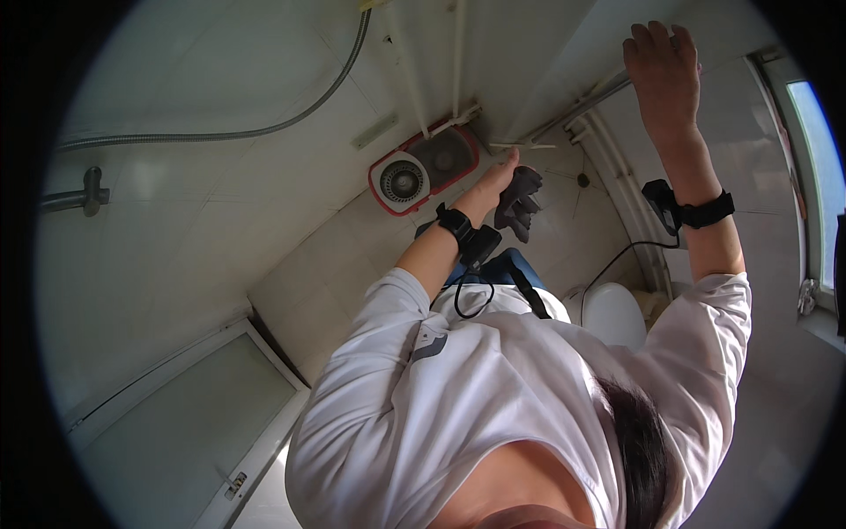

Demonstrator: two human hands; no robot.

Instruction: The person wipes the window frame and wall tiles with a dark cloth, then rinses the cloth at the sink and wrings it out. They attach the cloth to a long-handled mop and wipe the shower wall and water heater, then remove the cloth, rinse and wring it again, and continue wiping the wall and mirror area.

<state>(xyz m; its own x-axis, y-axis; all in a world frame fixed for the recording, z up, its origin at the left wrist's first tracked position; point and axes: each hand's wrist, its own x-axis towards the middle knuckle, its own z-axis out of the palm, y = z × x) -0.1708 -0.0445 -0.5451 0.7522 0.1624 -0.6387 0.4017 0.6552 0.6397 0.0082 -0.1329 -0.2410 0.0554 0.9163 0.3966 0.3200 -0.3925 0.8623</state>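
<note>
My left hand (pixel 499 177) holds a bunched dark grey cloth (pixel 518 203), which hangs down in loose folds over the tiled floor. Raised high at the right, my right hand (pixel 663 82) is closed around the upper part of a metal pole (pixel 598 96). That pole slants down to a narrow pale crossbar (pixel 522 145) close to the floor. Just beyond my left hand, against the wall, stands a red and grey spin-mop bucket (pixel 456 157) with a round slotted spinner basket (pixel 402 181). The fingertips of my right hand are partly hidden.
White pipes (pixel 457 59) run down behind the bucket, and more pipes (pixel 611 155) follow the right wall. A floor drain (pixel 583 180) lies ahead. A white toilet (pixel 613 316) is by my right side. A metal hose (pixel 284 124) crosses the left wall above a door (pixel 192 410).
</note>
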